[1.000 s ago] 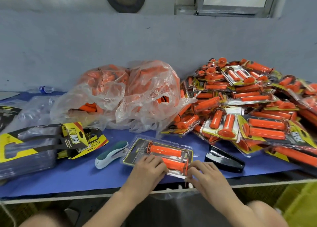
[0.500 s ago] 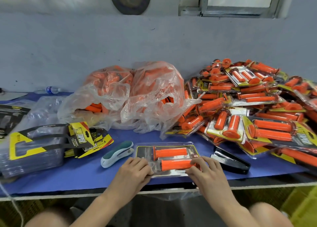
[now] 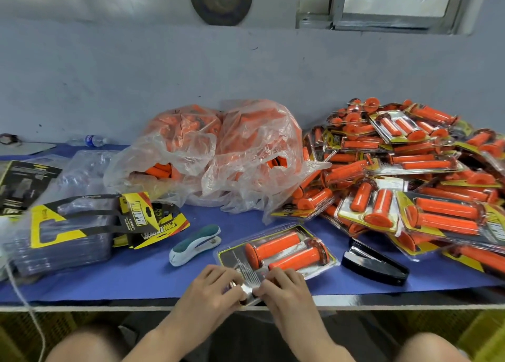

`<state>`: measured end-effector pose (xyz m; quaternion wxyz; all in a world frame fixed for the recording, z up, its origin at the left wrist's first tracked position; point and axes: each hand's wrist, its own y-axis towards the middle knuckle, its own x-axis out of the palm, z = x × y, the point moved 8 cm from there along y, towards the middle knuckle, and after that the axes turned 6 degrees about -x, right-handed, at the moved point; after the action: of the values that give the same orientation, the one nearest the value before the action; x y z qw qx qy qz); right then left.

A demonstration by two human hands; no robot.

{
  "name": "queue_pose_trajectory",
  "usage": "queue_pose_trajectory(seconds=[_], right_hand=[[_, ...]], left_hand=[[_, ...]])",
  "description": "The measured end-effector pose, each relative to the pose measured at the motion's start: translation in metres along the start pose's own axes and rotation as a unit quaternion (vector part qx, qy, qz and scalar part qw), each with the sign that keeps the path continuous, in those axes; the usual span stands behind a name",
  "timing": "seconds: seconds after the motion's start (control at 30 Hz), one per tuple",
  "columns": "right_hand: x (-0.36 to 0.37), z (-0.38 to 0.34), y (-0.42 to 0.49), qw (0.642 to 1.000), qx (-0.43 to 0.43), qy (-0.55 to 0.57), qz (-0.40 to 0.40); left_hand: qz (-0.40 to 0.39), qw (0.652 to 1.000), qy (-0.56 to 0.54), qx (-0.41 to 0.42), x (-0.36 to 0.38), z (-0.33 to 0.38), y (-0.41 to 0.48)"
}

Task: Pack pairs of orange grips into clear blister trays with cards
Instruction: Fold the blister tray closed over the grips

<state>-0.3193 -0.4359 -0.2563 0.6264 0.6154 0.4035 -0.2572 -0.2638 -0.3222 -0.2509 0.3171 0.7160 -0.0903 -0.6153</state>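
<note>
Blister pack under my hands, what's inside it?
Two orange grips lie side by side in the blister pack over a dark printed card. Its near end is hidden by the left hand and right hand pinching it.

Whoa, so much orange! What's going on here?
Someone pinches the near end of a clear blister tray that holds two orange grips over a card, at the table's front edge. Finished packs are heaped on the right. Loose grips sit in plastic bags behind. A white stapler and a black stapler flank the tray.
</note>
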Motion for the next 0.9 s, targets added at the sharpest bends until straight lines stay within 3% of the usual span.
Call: queue_pose_trajectory(seconds=[0.1,0.2,0.33,0.43,0.53,0.7,0.9], right_hand=[[0.0,0.0,-0.004,0.997,-0.011,0.07,0.01],[-0.006,0.01,-0.012,0.993,-0.038,0.115,-0.004],[-0.02,0.032,-0.015,0.997,-0.034,0.069,-0.02],[-0.021,0.052,-0.013,0.997,-0.005,0.005,-0.079],[-0.016,0.049,-0.017,0.991,-0.023,0.01,-0.131],[-0.017,0.002,-0.009,0.989,-0.102,-0.048,-0.096],[-0.038,0.009,-0.017,0.992,-0.125,-0.014,-0.03]], left_hand=[[-0.008,0.999,-0.004,-0.048,-0.002,-0.023,0.0],[-0.004,0.999,0.0,-0.042,-0.002,-0.031,0.004],[0.033,0.998,0.016,-0.051,-0.009,-0.04,0.004],[0.046,0.998,0.032,-0.018,-0.008,-0.026,0.003],[0.046,0.998,0.04,0.009,-0.005,-0.012,0.0],[0.031,0.998,0.034,0.036,-0.006,0.018,0.007],[-0.016,0.998,-0.002,0.053,-0.013,0.024,0.025]])
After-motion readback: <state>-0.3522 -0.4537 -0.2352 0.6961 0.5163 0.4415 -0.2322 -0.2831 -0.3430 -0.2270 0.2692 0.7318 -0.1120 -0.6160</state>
